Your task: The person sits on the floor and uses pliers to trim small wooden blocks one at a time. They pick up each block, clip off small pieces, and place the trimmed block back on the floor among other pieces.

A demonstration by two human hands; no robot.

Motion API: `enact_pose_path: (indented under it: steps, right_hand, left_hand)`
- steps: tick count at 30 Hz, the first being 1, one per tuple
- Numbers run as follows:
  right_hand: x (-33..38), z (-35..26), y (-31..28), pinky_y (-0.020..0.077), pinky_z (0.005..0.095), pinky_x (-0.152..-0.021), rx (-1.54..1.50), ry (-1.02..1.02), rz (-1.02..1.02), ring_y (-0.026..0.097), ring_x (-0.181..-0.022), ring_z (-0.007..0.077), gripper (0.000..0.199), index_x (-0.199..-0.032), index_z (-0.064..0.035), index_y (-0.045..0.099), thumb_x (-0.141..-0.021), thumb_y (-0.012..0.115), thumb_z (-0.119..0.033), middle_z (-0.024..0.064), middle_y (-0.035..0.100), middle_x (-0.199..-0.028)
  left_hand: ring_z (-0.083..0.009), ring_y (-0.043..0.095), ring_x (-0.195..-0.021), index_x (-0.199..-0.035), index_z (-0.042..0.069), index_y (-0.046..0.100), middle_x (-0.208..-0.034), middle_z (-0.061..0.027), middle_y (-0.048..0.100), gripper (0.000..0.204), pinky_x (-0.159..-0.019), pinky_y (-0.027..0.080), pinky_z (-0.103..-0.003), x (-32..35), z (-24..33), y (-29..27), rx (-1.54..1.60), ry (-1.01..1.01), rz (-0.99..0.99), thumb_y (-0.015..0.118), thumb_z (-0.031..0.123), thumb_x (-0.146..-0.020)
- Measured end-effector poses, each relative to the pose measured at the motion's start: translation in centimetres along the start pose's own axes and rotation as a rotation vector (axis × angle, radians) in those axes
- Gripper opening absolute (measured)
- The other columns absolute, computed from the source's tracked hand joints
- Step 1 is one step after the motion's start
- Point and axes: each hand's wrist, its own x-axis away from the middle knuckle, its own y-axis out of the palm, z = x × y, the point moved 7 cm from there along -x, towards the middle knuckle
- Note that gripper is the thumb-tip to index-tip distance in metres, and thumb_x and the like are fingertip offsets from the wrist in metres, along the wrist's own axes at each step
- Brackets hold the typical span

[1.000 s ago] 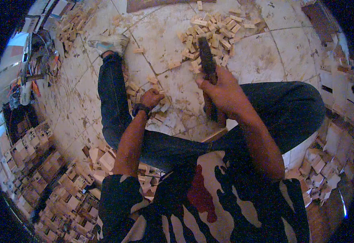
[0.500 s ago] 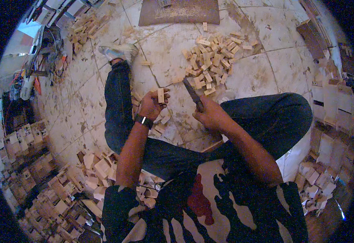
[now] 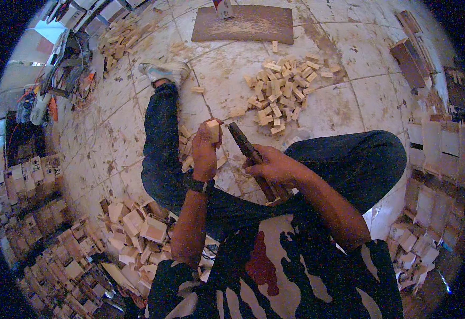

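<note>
I sit on a tiled floor with my left leg stretched out. My left hand (image 3: 207, 149) grips a small pale wooden block (image 3: 212, 127), raised in front of me. My right hand (image 3: 273, 169) is closed around the handle of a dark blade tool (image 3: 245, 147), whose tip points up and left, close to the block. A heap of similar wooden blocks (image 3: 283, 93) lies on the floor beyond my hands. A few more blocks (image 3: 185, 151) lie beside my left leg.
A brown board (image 3: 243, 24) with shavings lies at the far edge. Another block pile (image 3: 118, 40) is at the upper left. Stacked finished wooden pieces (image 3: 136, 228) crowd the lower left, and more (image 3: 434, 154) line the right. Tools and wires (image 3: 57, 80) clutter the left.
My left hand has lifted a block from the floor beside my leg. My right hand has drawn the blade tool back toward me and angled it near the block.
</note>
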Motion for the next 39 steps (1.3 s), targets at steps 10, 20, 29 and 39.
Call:
enact_pose_path:
  steps: [10, 20, 29, 39]
  right_hand:
    - [0.1, -0.2, -0.1, 0.0477, 0.0344, -0.072, -0.135, -0.105, -0.006, 0.056, -0.078, 0.0185, 0.033, -0.103, -0.0018, 0.052, -0.078, 0.064, -0.02, 0.0079, 0.06, -0.085]
    - [-0.1, 0.1, 0.1, 0.0488, 0.0327, -0.077, -0.089, -0.019, -0.081, 0.059, -0.087, 0.0175, 0.045, -0.122, -0.002, 0.047, -0.081, 0.062, -0.013, 0.0086, 0.062, -0.099]
    - [0.1, -0.5, -1.0, 0.0485, 0.0353, -0.064, 0.09, 0.067, 0.112, 0.059, -0.074, 0.0221, 0.041, -0.116, -0.003, 0.048, -0.078, 0.061, -0.013, 0.0115, 0.059, -0.087]
    - [-1.1, -0.9, -0.6, 0.0489, 0.0458, -0.068, 1.038, -0.145, 0.74, 0.06, -0.085, 0.0371, 0.017, -0.099, -0.0024, 0.049, -0.084, 0.05, -0.009, 0.0197, 0.059, -0.095]
  left_hand:
    - [-0.0075, 0.044, -0.073, -0.106, 0.004, 0.058, -0.082, 0.0012, 0.051, 0.047, -0.064, 0.038, -0.022, 0.5, 0.4, 0.2, -0.138, 0.04, -0.039, 0.033, 0.043, -0.099]
    - [-0.0091, 0.047, -0.078, -0.106, 0.002, 0.057, -0.087, -0.0009, 0.054, 0.047, -0.071, 0.041, -0.025, 0.4, 0.9, 0.3, -0.176, 0.13, -0.073, 0.033, 0.042, -0.099]
    - [-0.0119, 0.05, -0.071, -0.105, 0.002, 0.057, -0.079, -0.004, 0.057, 0.038, -0.063, 0.043, -0.027, 0.9, 2.9, 2.1, -0.469, 0.132, -0.076, 0.043, 0.037, -0.097]
    - [-0.0408, 0.057, -0.071, -0.1, 0.0, 0.057, -0.078, -0.02, 0.061, 0.029, -0.061, 0.044, -0.044, 2.3, 3.8, 2.5, -0.872, 0.417, 0.254, 0.042, 0.026, -0.096]
